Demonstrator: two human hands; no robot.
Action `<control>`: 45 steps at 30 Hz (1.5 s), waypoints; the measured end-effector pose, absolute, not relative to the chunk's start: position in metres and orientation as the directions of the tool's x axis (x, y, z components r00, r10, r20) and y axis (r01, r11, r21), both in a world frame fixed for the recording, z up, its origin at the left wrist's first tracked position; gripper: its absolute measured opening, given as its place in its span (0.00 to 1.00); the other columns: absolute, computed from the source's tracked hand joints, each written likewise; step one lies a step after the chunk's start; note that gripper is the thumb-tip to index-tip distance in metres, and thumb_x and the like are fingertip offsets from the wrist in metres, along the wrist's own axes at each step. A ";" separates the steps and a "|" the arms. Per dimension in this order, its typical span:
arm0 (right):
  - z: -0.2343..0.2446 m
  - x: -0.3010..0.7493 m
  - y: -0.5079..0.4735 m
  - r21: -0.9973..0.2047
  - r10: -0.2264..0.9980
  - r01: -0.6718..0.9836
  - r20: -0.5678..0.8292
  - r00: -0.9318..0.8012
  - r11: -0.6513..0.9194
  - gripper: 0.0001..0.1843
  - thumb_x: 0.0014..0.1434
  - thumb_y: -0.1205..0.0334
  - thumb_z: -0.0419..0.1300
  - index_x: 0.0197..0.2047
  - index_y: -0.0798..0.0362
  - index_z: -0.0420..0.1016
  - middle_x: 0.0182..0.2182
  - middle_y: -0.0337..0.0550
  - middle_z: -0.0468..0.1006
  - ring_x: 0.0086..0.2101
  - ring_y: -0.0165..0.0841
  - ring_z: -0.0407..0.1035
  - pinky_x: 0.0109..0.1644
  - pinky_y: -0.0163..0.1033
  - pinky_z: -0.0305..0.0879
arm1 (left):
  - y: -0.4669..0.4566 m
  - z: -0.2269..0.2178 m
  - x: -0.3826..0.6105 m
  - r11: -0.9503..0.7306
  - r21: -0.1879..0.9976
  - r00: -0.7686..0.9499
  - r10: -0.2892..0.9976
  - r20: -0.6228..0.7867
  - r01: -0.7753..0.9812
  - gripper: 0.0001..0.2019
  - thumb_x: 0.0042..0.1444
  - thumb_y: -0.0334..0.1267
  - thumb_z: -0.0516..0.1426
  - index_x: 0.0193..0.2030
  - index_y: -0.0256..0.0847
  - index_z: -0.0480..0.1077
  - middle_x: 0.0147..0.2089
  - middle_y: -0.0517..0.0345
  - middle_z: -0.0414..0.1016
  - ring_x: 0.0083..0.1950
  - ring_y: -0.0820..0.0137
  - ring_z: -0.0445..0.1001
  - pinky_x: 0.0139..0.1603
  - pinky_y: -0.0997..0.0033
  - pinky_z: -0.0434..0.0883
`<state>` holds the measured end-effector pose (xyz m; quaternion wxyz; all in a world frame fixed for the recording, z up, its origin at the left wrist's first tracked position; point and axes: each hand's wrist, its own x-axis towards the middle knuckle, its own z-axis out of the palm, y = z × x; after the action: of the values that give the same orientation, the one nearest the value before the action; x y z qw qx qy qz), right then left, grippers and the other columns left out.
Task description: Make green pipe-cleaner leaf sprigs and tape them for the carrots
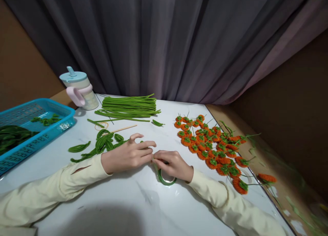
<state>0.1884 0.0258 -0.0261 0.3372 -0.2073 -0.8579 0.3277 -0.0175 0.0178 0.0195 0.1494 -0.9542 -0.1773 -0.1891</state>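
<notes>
My left hand (130, 155) reaches in over the table, some fingers raised, the lower ones meeting my right fingertips. Its thumb and whatever it pinches are hidden. My right hand (174, 164) is closed in a pinch on a thin strip of green tape, which runs down to a tape roll (166, 182) lying beneath that hand. Beside my left wrist is a pile of fuzzy green leaves (104, 142) with green stems; one leaf (79, 147) lies apart to the left.
Green pipe cleaners (129, 107) lie bundled at the back, near a wooden stick (124, 128). Orange fuzzy persimmons (205, 140) with green tops cover the right side. A blue basket (55, 135) holding green pieces and a lidded cup (89, 96) stand left. A curtain (153, 41) hangs behind.
</notes>
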 end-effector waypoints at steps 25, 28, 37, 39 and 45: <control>-0.030 0.188 0.025 0.013 0.133 0.182 0.630 -0.765 0.983 0.10 0.64 0.76 0.45 0.42 0.68 0.67 0.33 0.56 0.74 0.41 0.41 0.70 0.42 0.40 0.72 | 0.020 0.030 -0.011 -0.075 0.843 0.659 0.662 -0.358 0.533 0.18 0.60 0.44 0.47 0.25 0.38 0.67 0.18 0.60 0.72 0.27 0.70 0.70 0.36 0.74 0.65; -0.032 0.189 0.024 0.142 0.057 0.187 0.631 -0.774 0.972 0.11 0.64 0.76 0.45 0.43 0.71 0.66 0.34 0.59 0.74 0.42 0.44 0.69 0.41 0.43 0.72 | 0.019 0.030 -0.010 -0.044 0.846 0.682 0.615 -0.396 0.531 0.19 0.61 0.45 0.46 0.23 0.39 0.64 0.18 0.61 0.70 0.27 0.71 0.68 0.35 0.74 0.65; -0.023 0.185 0.018 -0.334 0.311 0.159 0.472 -0.825 0.929 0.17 0.67 0.71 0.41 0.36 0.62 0.69 0.29 0.52 0.74 0.33 0.35 0.69 0.36 0.37 0.70 | 0.017 0.055 -0.026 -0.556 0.534 0.689 0.722 -0.070 0.637 0.17 0.65 0.46 0.43 0.39 0.40 0.68 0.37 0.57 0.73 0.41 0.67 0.69 0.44 0.71 0.61; -0.016 0.184 0.019 -0.583 0.438 0.145 0.402 -0.804 0.800 0.16 0.67 0.67 0.44 0.35 0.60 0.71 0.30 0.50 0.75 0.33 0.33 0.69 0.38 0.35 0.68 | 0.017 0.069 -0.033 -0.662 0.462 0.700 0.704 0.116 0.590 0.18 0.67 0.43 0.39 0.42 0.40 0.67 0.41 0.56 0.73 0.43 0.68 0.69 0.45 0.70 0.62; -0.007 0.184 0.018 -0.935 0.638 0.202 0.034 -0.769 0.293 0.12 0.60 0.64 0.55 0.30 0.60 0.76 0.19 0.36 0.70 0.20 0.24 0.60 0.25 0.28 0.59 | -0.016 0.059 -0.021 -0.905 -0.081 0.862 0.366 0.351 0.418 0.09 0.64 0.34 0.48 0.45 0.35 0.67 0.43 0.50 0.74 0.51 0.61 0.67 0.52 0.62 0.60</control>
<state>0.1836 0.0182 -0.0067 0.2059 -0.2702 -0.7773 0.5296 -0.0205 -0.0159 0.0591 0.0773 -0.9617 -0.2037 -0.1663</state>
